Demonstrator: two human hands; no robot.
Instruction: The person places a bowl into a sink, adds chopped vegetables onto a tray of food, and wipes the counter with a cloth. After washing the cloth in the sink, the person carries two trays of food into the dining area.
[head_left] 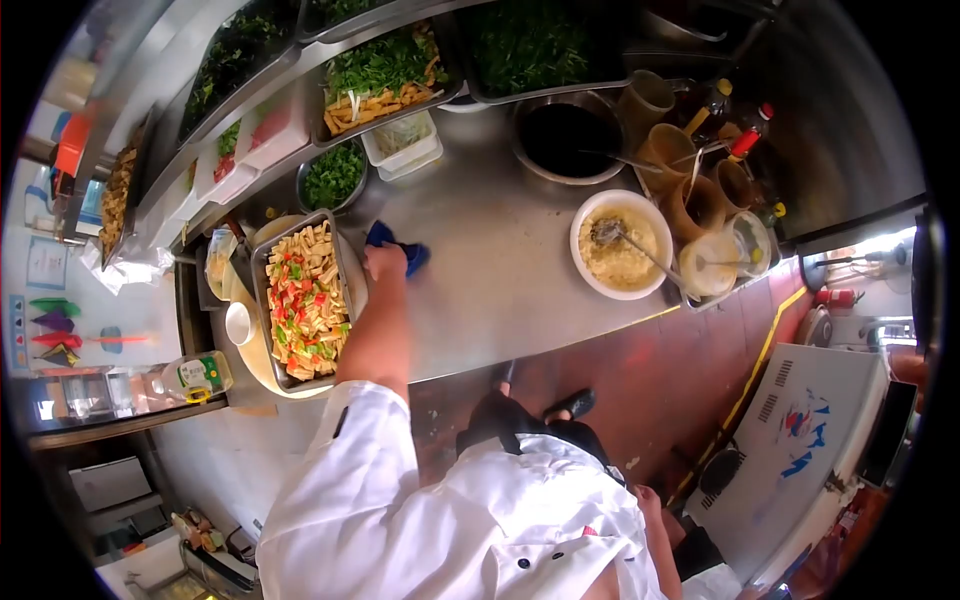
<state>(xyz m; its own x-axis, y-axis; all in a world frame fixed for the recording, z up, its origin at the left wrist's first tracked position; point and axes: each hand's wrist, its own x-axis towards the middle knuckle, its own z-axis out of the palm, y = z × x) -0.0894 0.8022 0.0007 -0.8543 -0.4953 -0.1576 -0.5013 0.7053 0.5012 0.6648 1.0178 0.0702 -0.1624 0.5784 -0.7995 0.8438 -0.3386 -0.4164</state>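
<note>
My left hand (384,263) is closed on a blue cloth (408,252), which lies against the steel counter (480,270). Just left of that hand stands a metal tray (262,290) of cut tofu-like strips mixed with red and green pepper pieces. Behind the hand sits a bowl of chopped greens (333,176). My right hand (650,497) hangs low beside my white jacket, away from the counter, and its fingers are too small and partly hidden to read.
A white bowl of pale minced food (622,250) with a spoon stands on the right, near a bowl of dark liquid (568,140). Seasoning containers and bottles (712,105) crowd the right end. Trays of greens (385,65) line the back. A white chest (800,420) stands on the floor.
</note>
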